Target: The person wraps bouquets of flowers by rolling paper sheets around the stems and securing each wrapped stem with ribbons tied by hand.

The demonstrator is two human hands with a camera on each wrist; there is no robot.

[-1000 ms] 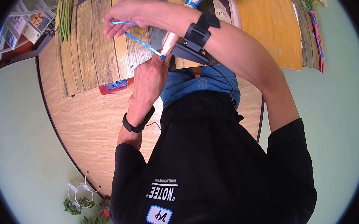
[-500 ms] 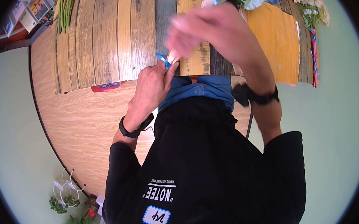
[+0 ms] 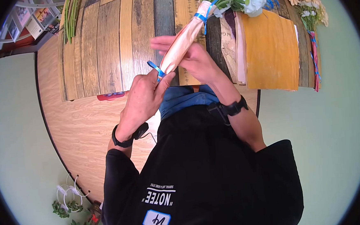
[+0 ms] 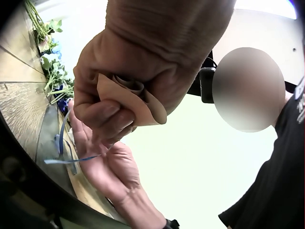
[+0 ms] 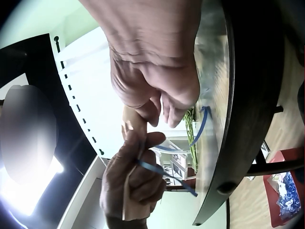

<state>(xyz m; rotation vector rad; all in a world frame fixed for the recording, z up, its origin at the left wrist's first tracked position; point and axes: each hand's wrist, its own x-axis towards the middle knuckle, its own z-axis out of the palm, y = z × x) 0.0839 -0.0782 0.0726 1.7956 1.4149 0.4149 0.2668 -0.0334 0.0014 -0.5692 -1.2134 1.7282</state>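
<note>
A bouquet wrapped in pale pink paper (image 3: 185, 38) slants over the table's front edge, its flowers pointing away. My left hand (image 3: 140, 96) grips the narrow lower end, fingers curled round the paper, whose rolled edge (image 4: 126, 98) shows in the left wrist view. Right at that grip is a blue ribbon (image 3: 156, 67) with loose tails; another blue ribbon (image 3: 201, 17) circles the upper wrap. Beneath the wrap lies my right hand (image 3: 201, 63), its fingers stretched out past the far side. A large white flower (image 3: 252, 0) and green leaves top the bouquet.
On the wooden table (image 3: 110, 46) are orange paper sheets (image 3: 271, 51), newsprint-patterned paper (image 3: 227, 39) and, far left, green stems (image 3: 71, 20). Another bouquet (image 3: 314, 48) lies along the right edge. A red bin (image 5: 286, 191) with blue scraps stands on the floor below.
My right hand has let go of the ribbon it pulled to the left, then swung back under the wrap. The left hand keeps its grip at the lower end.
</note>
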